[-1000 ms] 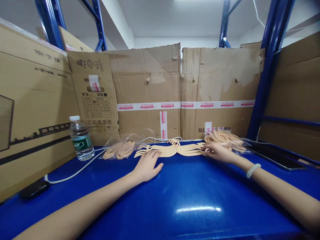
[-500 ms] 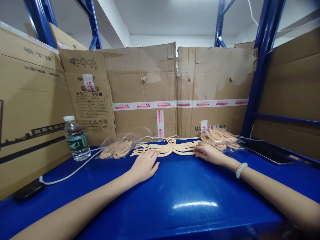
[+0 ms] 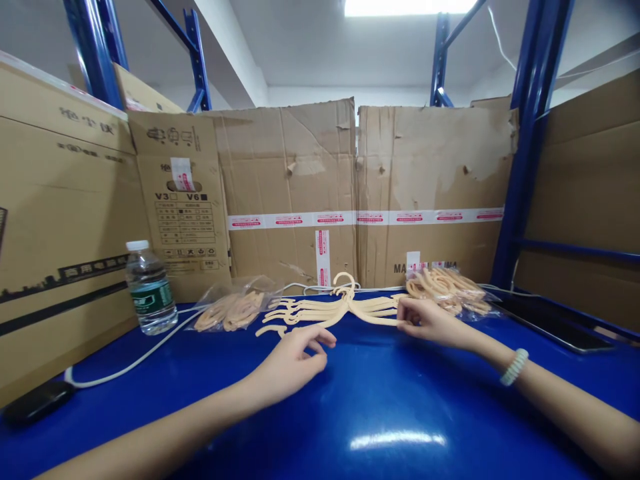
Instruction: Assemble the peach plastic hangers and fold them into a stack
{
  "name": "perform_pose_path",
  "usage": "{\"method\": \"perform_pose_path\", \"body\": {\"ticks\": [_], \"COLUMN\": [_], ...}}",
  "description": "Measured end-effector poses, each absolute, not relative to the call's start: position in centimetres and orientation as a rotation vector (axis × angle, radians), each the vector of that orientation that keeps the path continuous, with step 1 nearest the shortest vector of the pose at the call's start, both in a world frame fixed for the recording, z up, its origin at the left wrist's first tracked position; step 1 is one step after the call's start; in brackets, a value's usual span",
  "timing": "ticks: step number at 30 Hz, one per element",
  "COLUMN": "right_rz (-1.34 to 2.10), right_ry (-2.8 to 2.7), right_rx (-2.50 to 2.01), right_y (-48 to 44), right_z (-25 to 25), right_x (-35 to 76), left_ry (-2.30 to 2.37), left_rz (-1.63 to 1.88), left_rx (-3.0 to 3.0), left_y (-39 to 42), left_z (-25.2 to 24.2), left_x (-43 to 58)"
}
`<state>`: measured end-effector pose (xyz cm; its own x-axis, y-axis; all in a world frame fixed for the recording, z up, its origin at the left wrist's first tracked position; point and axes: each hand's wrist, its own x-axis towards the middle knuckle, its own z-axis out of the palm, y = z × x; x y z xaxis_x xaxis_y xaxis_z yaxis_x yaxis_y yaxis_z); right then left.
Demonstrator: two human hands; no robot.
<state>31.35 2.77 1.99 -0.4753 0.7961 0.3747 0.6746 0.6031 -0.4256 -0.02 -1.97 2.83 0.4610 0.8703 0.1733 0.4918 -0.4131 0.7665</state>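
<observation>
A set of cream clothes hangers lies overlapped at the back of the blue tabletop, hooks toward the cardboard. The front hanger is a little separated from the others, its hook raised. At its right end, my right hand pinches the tip between thumb and fingers. My left hand is just in front of the hanger's left arm, fingers bent and thumb apart, with nothing visible between them. It covers part of that arm, so whether it touches the hanger is unclear.
Clear bags of hangers lie left and right. A water bottle stands at the left, near a white cable and a black device. A dark phone-like slab lies at the right. Cardboard sheets wall the back.
The front hanger has come toward me, away from the others, and its hook has risen. My left hand has moved back from the hangers' left arms. The view has tilted slightly up.
</observation>
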Motion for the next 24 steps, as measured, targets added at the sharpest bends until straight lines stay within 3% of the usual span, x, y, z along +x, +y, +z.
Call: {"method": "perform_pose_path", "body": {"ticks": [4, 13, 18, 24], "right_rz": [0.33, 0.629, 0.645, 0.571], "right_ry": [-2.182, -2.025, -2.137, -2.224], "right_rx": [-1.165, -1.065, -1.054, -1.049], "right_y": [2.5, 2.4, 1.8, 1.5], "right_z": [2.6, 2.6, 1.7, 1.0], "right_x": [31.7, 31.5, 30.0, 29.1], "left_ry": [1.123, 1.094, 1.142, 1.197], "left_rz": [1.068, 1.35, 1.521, 1.297], "left_rx": [1.597, 0.803, 0.906, 1.508], "left_y": [-0.8, -0.2, 0.4, 0.7], "left_z": [2.4, 2.0, 1.2, 0.0], "left_x": [-0.6, -0.8, -0.3, -0.6]}}
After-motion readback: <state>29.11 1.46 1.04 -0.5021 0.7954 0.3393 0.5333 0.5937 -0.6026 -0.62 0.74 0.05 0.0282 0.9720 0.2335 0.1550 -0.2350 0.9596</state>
